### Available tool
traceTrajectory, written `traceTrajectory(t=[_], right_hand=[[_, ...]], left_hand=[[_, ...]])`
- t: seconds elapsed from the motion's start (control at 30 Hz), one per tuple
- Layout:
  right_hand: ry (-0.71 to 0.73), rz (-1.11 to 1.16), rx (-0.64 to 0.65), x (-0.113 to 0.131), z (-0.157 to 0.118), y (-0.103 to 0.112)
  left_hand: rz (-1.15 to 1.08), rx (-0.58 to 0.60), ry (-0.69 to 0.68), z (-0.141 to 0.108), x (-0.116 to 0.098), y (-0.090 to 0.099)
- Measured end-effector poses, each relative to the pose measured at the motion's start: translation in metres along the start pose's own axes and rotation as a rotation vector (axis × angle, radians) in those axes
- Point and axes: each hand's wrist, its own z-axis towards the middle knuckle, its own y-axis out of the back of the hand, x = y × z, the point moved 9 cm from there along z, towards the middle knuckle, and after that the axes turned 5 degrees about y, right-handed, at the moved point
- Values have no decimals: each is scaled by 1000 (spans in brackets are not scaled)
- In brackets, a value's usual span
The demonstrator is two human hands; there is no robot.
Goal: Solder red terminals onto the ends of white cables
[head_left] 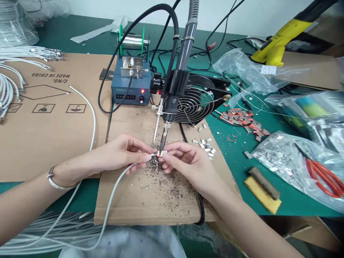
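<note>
My left hand (134, 152) pinches the end of a white cable (113, 195), which loops down toward the table's front edge. A small connector (163, 153) with a silvery metal body sits between the thumb and fingers of my right hand (185, 161). Cable end and connector meet under the tip of a soldering iron (163, 138) fixed in a stand. Beside the tip, a thin metal solder feed tube (156, 129) points at the same spot. Solder crumbs (154, 163) lie beneath my fingers on the cardboard (126, 204).
Behind stands a blue solder feeder (130, 89) with a solder spool (133, 41). A black fan (197, 104) sits right of the iron. Loose connectors (206, 147), orange-and-silver pieces (239, 118), a sponge (263, 193) and red-handled pliers (325, 177) lie rightward. Finished-looking cables (29, 53) lie left.
</note>
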Motion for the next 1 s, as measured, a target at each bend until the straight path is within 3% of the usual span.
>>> traceTrajectory(t=[1.0], right_hand=[[41, 42, -1, 9, -3, 0]], left_hand=[[10, -50, 38, 0, -2, -1]])
